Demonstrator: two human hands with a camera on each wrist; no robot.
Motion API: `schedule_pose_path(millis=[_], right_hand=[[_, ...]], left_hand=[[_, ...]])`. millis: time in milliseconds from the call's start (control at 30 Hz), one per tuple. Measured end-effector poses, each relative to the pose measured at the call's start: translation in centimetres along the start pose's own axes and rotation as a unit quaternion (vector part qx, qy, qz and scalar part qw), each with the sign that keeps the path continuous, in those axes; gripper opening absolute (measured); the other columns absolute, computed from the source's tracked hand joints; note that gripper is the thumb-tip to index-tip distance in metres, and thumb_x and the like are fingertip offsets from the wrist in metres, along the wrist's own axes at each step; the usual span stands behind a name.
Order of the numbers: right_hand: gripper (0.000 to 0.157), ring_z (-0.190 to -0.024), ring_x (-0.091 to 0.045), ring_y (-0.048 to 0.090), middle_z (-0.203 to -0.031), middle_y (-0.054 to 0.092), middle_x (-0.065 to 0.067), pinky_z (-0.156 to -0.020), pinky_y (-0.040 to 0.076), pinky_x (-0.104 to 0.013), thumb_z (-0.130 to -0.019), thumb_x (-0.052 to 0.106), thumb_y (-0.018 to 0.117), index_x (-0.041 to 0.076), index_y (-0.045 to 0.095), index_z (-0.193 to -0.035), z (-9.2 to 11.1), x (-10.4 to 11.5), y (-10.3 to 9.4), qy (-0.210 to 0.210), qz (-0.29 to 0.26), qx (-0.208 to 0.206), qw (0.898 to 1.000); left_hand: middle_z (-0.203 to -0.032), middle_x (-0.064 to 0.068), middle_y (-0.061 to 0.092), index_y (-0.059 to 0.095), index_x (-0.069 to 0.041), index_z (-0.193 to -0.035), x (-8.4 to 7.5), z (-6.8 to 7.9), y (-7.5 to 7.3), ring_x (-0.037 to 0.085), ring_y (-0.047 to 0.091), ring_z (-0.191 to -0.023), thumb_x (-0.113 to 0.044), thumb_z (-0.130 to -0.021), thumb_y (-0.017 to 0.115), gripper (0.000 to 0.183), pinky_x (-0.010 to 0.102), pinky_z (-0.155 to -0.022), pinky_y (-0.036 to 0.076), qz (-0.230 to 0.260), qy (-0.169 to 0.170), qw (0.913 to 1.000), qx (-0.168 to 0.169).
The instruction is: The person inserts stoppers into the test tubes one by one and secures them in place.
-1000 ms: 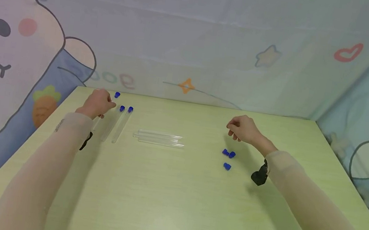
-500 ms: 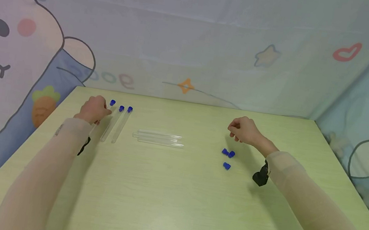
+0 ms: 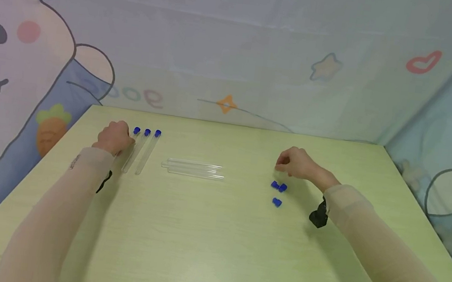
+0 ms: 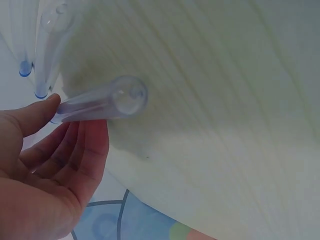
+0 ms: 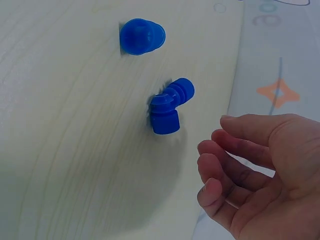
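Observation:
Between thumb and fingers, my left hand [image 3: 114, 137] pinches a clear test tube [image 4: 102, 102], rounded end out, in the left wrist view. In the head view its blue cap [image 3: 137, 130] shows past the fingers; most of the glass is hidden. Just right of it lie two capped test tubes, one nearer the hand [image 3: 135, 152] and one farther right [image 3: 146, 155]. My right hand [image 3: 297, 163], fingers loosely curled and holding nothing, hovers by three loose blue caps. Two of these caps [image 5: 167, 112] touch; a single cap [image 5: 140, 37] stands apart.
Several uncapped test tubes [image 3: 194, 169] lie crosswise on the light wooden table [image 3: 206, 232], between the hands. A printed cloth [image 3: 229, 47] hangs behind the table's far edge.
My left hand has brought the capped tube down and nearer, so its cap lines up beside the other two. My right hand has dipped slightly towards the loose caps.

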State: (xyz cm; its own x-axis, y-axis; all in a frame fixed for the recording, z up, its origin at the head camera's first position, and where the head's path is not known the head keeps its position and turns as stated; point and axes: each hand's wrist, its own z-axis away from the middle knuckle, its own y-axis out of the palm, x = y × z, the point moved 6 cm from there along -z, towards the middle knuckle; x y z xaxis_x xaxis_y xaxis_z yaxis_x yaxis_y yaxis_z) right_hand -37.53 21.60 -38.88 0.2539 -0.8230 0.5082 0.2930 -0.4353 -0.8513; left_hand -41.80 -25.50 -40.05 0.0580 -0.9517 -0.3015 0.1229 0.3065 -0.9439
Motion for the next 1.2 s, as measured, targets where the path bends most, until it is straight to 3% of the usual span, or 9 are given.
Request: schedule_pose_path(millis=[233, 433, 500, 600, 700, 800, 1033, 1200], right_hand=[[0.018, -0.067, -0.022, 0.063, -0.088, 0.070, -0.017, -0.062, 0.050, -0.025, -0.095, 0.013, 0.059, -0.002, 0.070, -0.099, -0.1, 0.1, 0.4, 0.004, 0.008, 0.011, 1.000], [0.021, -0.066, -0.019, 0.061, -0.089, 0.069, -0.019, -0.061, 0.049, -0.027, -0.097, 0.011, 0.055, -0.004, 0.069, -0.101, 0.0, 0.2, 0.1, -0.007, 0.008, -0.004, 1.000], [0.021, -0.064, -0.018, 0.060, -0.090, 0.069, -0.020, -0.060, 0.049, -0.027, -0.097, 0.011, 0.054, -0.004, 0.069, -0.100, 0.0, 0.2, 0.0, -0.012, 0.009, -0.010, 1.000], [0.022, -0.062, -0.016, 0.057, -0.090, 0.069, -0.020, -0.060, 0.048, -0.026, -0.097, 0.012, 0.054, -0.003, 0.069, -0.100, -0.1, 0.2, 0.0, -0.013, 0.012, -0.012, 1.000], [0.022, -0.062, -0.016, 0.057, -0.088, 0.068, -0.019, -0.060, 0.048, -0.026, -0.098, 0.011, 0.054, -0.004, 0.069, -0.100, 0.0, 0.3, -0.2, -0.014, 0.014, -0.013, 1.000], [0.021, -0.061, -0.017, 0.058, -0.087, 0.068, -0.019, -0.059, 0.048, -0.027, -0.097, 0.011, 0.054, -0.005, 0.068, -0.100, 0.0, 0.4, -0.4, -0.017, 0.013, -0.015, 1.000], [0.021, -0.062, -0.018, 0.059, -0.086, 0.068, -0.020, -0.059, 0.048, -0.026, -0.098, 0.011, 0.054, -0.005, 0.068, -0.099, -0.2, 0.5, -0.3, -0.015, 0.008, -0.014, 1.000], [0.022, -0.062, -0.016, 0.057, -0.087, 0.068, -0.020, -0.059, 0.048, -0.026, -0.098, 0.012, 0.054, -0.005, 0.068, -0.099, -0.3, 0.7, -0.1, -0.015, 0.010, -0.012, 1.000]], left_hand=[[-0.050, 0.005, 0.049, 0.055, -0.002, -0.070, -0.1, 0.3, 0.1, 0.023, 0.052, -0.051, -0.017, -0.093, 0.055, 0.027, 0.039, -0.059, 0.043, -0.007, -0.001, 1.0000, 0.002], [-0.064, 0.007, 0.045, 0.046, -0.005, -0.070, 0.0, 0.2, 0.0, 0.023, 0.047, -0.059, -0.020, -0.093, 0.051, 0.029, 0.038, -0.059, 0.039, -0.006, -0.005, 1.0000, -0.003], [-0.068, 0.010, 0.044, 0.045, -0.004, -0.072, 0.0, 0.1, 0.0, 0.026, 0.046, -0.064, -0.020, -0.095, 0.048, 0.028, 0.040, -0.061, 0.039, -0.009, -0.005, 0.9998, -0.017], [-0.079, 0.020, 0.052, 0.050, 0.002, -0.081, -0.6, 0.0, -0.6, 0.038, 0.052, -0.077, -0.019, -0.097, 0.046, 0.027, 0.052, -0.068, 0.044, -0.017, 0.012, 0.9976, -0.066], [-0.099, 0.031, 0.057, 0.055, 0.008, -0.097, -2.2, 0.2, -1.2, 0.051, 0.050, -0.097, -0.017, -0.098, 0.047, 0.026, 0.063, -0.080, 0.043, -0.027, 0.047, 0.9924, -0.110], [-0.113, 0.032, 0.055, 0.055, 0.008, -0.111, -4.5, 0.4, -1.3, 0.051, 0.045, -0.109, -0.016, -0.098, 0.050, 0.028, 0.065, -0.088, 0.040, -0.033, 0.097, 0.9879, -0.117], [-0.118, 0.024, 0.058, 0.056, 0.001, -0.121, -9.6, 0.7, 0.0, 0.044, 0.048, -0.113, -0.023, -0.098, 0.057, 0.034, 0.058, -0.090, 0.043, -0.042, 0.199, 0.9757, -0.081], [-0.122, 0.023, 0.059, 0.054, -0.002, -0.126, -12.2, 1.5, 1.4, 0.038, 0.052, -0.114, -0.026, -0.097, 0.058, 0.038, 0.051, -0.093, 0.046, -0.028, 0.260, 0.9650, -0.013]])
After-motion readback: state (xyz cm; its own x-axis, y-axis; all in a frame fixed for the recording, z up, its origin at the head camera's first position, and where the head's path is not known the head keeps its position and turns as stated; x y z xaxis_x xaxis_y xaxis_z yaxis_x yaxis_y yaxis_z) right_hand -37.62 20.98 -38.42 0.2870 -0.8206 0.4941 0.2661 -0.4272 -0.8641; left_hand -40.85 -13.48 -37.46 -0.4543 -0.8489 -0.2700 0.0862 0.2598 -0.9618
